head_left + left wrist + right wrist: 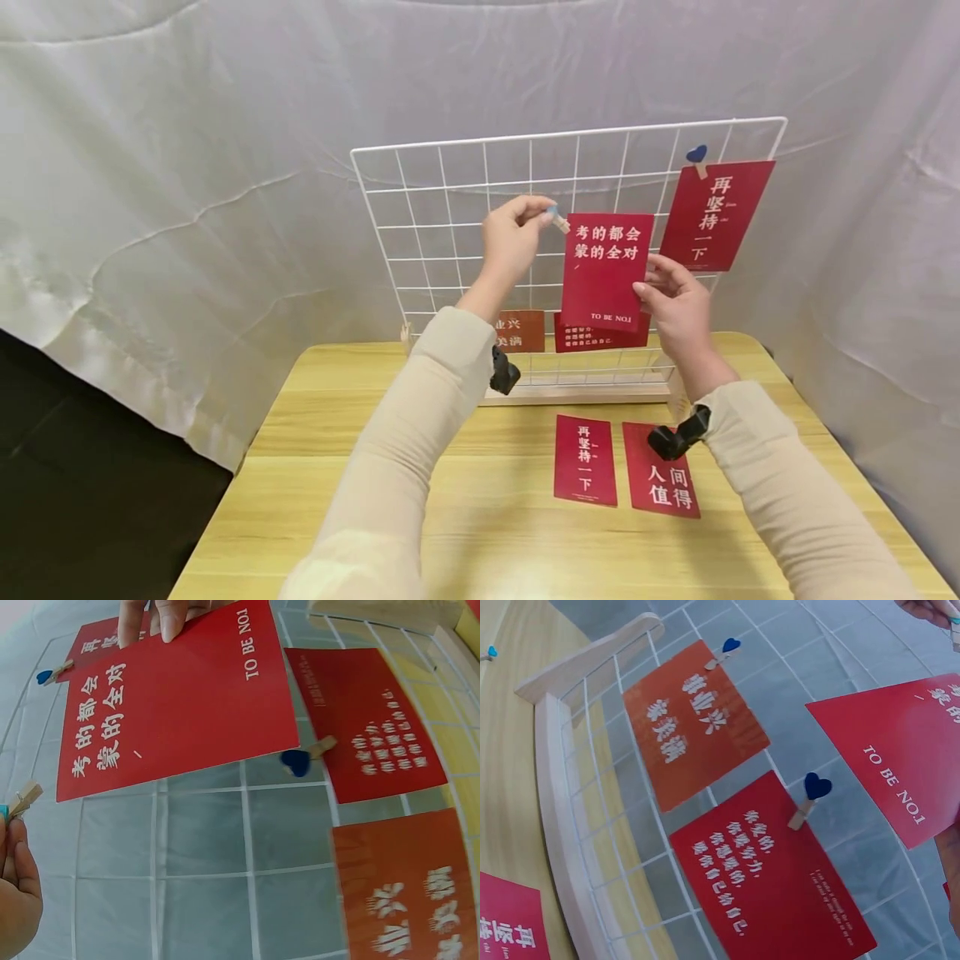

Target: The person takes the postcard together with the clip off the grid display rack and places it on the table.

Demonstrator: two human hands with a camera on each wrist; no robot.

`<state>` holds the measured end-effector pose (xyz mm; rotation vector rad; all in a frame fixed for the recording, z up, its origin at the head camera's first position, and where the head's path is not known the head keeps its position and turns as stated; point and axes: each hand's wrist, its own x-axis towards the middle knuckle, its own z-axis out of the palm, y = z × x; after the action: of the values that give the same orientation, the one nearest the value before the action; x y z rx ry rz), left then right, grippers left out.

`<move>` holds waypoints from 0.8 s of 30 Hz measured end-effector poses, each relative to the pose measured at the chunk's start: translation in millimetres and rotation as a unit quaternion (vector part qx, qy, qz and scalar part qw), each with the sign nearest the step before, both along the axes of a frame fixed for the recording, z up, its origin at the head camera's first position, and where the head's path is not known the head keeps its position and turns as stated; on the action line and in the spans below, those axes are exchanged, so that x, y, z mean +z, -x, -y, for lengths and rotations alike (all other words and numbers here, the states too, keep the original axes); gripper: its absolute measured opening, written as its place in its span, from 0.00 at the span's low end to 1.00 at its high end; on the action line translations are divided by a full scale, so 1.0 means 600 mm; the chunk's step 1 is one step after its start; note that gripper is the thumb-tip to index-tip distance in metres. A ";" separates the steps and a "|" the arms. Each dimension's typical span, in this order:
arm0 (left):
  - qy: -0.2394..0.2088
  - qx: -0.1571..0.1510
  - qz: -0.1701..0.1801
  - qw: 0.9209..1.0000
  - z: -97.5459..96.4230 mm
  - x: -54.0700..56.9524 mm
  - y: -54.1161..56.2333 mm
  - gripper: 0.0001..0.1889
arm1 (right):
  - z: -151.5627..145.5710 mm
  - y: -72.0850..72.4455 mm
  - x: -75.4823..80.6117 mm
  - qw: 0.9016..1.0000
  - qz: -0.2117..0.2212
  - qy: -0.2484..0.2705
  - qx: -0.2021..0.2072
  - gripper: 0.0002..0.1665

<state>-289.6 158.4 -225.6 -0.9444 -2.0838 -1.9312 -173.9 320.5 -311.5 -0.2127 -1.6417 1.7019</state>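
Observation:
My left hand (pixel 513 237) pinches a small wooden clothespin (pixel 560 222) with a light blue heart on it, near the upper left corner of a red card (pixel 603 287). That card, printed with white characters and "TO BE NO.1", is held upright by its right edge between the thumb and fingers of my right hand (pixel 678 304). Both hands are in front of a white wire grid panel (pixel 570 134). In the left wrist view a gap shows between the clothespin (pixel 26 796) and the card (pixel 180 712).
On the grid hang a red card (pixel 717 217) at upper right, an orange card (pixel 694 724) and another red card (pixel 769 877) lower down, pinned with dark blue heart clothespins. Two red cards (pixel 585 460) lie on the wooden table (pixel 495 517). Another light blue heart clothespin (pixel 490 653) lies there.

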 end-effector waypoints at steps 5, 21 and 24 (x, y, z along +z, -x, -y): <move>-0.001 -0.004 0.025 1.000 0.011 -0.025 -0.003 0.06 | -0.025 0.017 -0.045 1.000 -0.008 -0.001 0.024 0.25; -0.009 0.021 0.061 0.998 0.065 -0.097 -0.007 0.06 | 0.034 -0.004 -0.070 0.998 -0.016 0.038 0.042 0.22; -0.015 0.017 0.075 0.997 0.077 -0.108 -0.009 0.07 | 0.051 -0.012 -0.067 0.997 -0.020 0.056 0.053 0.20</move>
<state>-283.9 112.2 -290.6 -0.7752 -2.1276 -2.0691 -166.5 289.7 -351.6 -0.1463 -1.5532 1.8685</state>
